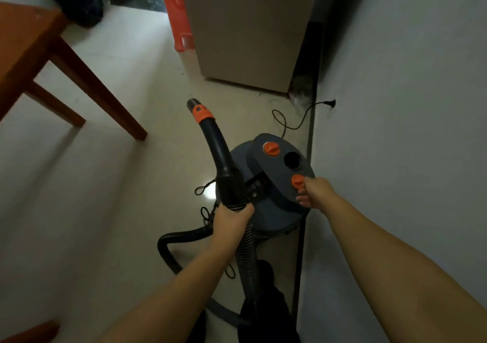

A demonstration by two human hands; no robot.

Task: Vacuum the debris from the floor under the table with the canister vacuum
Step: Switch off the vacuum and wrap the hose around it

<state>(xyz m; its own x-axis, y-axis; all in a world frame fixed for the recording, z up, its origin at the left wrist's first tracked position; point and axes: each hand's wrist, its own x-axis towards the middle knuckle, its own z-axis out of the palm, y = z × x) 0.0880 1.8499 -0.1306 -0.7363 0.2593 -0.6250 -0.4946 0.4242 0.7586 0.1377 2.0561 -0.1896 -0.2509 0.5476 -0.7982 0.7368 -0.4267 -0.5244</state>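
A grey canister vacuum [266, 205] stands on the pale floor beside the right wall. Its lid carries two orange knobs, a far orange knob [271, 148] and a near orange knob [297, 181]. My right hand [315, 192] pinches the near knob with thumb and fingers. My left hand [232, 221] grips the black hose handle [221, 155] where it meets the ribbed hose [246, 253]. The handle curves up and away, ending in an open nozzle with an orange collar [201, 113]. The wooden table [31, 50] stands at the left.
The power cord [292, 121] runs over the floor to a plug in the right wall. A beige cabinet [245, 31] stands ahead with a red plastic object [176, 13] against it. A dark bag [76, 0] lies in the far left corner. Dust sits behind the cabinet.
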